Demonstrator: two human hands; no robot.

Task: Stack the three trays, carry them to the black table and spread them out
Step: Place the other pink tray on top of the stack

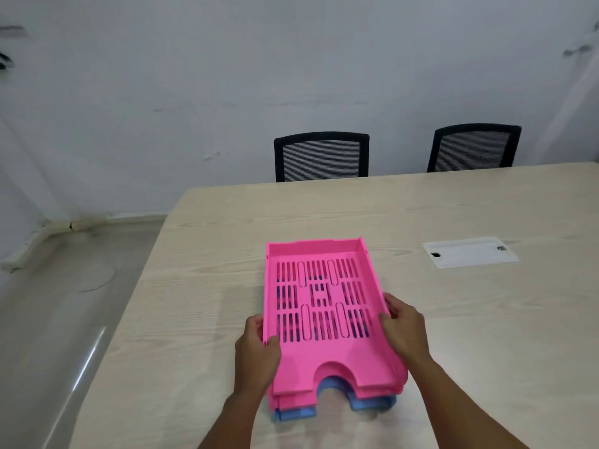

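Trays (324, 306) lay nested in one stack on the pale wooden table (453, 319), the top pink one slotted across its floor, a second pink edge showing just under it and a blue tray (366, 404) at the bottom, visible at the near end around the curved cut-out. The left hand (257, 351) clasped the stack's left wall, its thumb hooked over the rim onto the pink floor and the fingers curled close around the outside. The right hand (405, 328) gripped the stack's right wall in the same narrow pinch, thumb inside the rim, fingers (393, 306) wrapped over the edge. Beyond the stack, to its right, a white cable hatch (470, 252) sat flush in the table. Past the far edge stood two black mesh chairs (321, 157).
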